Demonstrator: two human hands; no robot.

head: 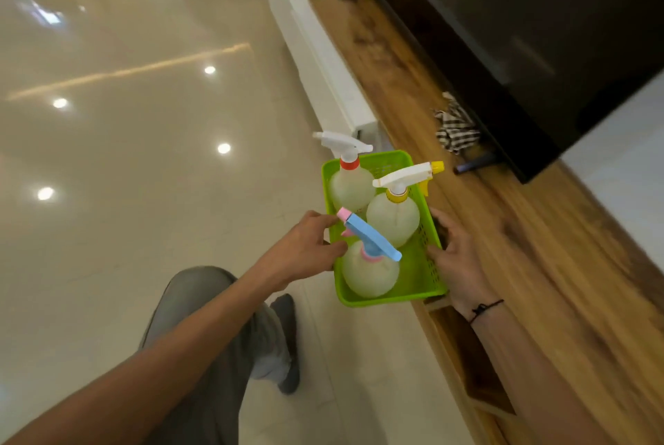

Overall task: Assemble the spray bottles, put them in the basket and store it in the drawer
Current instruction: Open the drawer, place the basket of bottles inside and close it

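**Basket loaded, drawer next**

Glossy floor tiles (125, 157) run beside the long wooden worktop (521, 247), where a dark television (539, 31) stands with a striped cloth (455, 130) at its foot. You hold the green basket (416, 282) off the worktop's front edge — one hand on each long side, probably to keep it level so the three upright spray bottles don't tip. The red-collared bottle (350, 185), the yellow-collared bottle (393, 214) and the blue-headed bottle (370, 272) all carry their trigger heads, so assembly looks finished. Your left hand (305, 250) curls its fingers (332, 220) over the near rim; your right hand (460, 254) grips the far wall. Below it, an opening in the cabinet front (467, 362) — likely the drawer.
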